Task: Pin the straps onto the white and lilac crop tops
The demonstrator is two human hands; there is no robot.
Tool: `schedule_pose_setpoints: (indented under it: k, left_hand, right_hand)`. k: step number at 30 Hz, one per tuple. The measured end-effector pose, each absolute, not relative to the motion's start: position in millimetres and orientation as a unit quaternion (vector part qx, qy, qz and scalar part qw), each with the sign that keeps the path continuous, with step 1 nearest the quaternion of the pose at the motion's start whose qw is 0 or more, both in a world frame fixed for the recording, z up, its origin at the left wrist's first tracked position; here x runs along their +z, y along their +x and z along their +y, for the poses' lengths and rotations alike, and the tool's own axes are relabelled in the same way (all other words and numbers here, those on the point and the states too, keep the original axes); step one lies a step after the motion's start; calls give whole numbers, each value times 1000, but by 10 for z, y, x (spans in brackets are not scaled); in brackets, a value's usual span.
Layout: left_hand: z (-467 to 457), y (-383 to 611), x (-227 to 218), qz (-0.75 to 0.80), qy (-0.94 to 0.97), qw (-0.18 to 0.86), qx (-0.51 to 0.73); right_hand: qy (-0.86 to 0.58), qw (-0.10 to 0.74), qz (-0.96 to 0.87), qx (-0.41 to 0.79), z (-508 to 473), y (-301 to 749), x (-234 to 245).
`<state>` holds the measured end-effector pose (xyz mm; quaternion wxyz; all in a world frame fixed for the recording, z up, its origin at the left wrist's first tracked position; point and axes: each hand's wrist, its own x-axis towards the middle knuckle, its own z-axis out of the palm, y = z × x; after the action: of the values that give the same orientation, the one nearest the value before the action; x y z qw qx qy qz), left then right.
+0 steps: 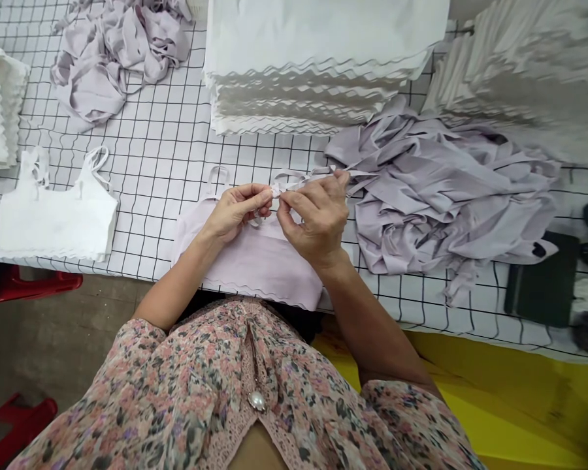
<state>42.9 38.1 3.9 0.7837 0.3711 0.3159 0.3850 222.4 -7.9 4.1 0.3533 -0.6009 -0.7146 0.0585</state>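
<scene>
Lilac camisole [264,264] looks light and limp, best held by the strap [275,190] your left hand [242,207] and right hand [318,219] pinch closely.

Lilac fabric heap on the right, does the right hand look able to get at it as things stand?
Probably yes: the heap lies close beside the right hand, with only thin strap ends between. That hand seems occupied pinching a pale strap, though, so it would likely need freeing.
</scene>
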Motion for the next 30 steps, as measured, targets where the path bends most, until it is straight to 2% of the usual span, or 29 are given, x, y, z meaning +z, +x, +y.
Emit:
schedule_pose_setpoints:
  k: [4,11,18,22,25,30]
  left_hand:
    - [385,440,14,327,371,772,399]
    - [368,487,5,344,363,747,438]
    - [395,432,47,317,347,780,414]
    - [392,437,71,321,348,778,413]
    - [380,456,98,338,372,755,420]
    - [356,449,111,328,425,742,402]
  right_hand:
    - [-596,363,-713,64,-96,2198,52]
    - [-549,449,-701,77,-155,1941,-45]
    - [-594,377,-710,39,-135,2272,-192]
    - [-615,373,-692,61,-89,2435,-96]
    - [-605,418,-670,98,-19,2429,54]
    - [-486,466,-691,262,78,2371,189]
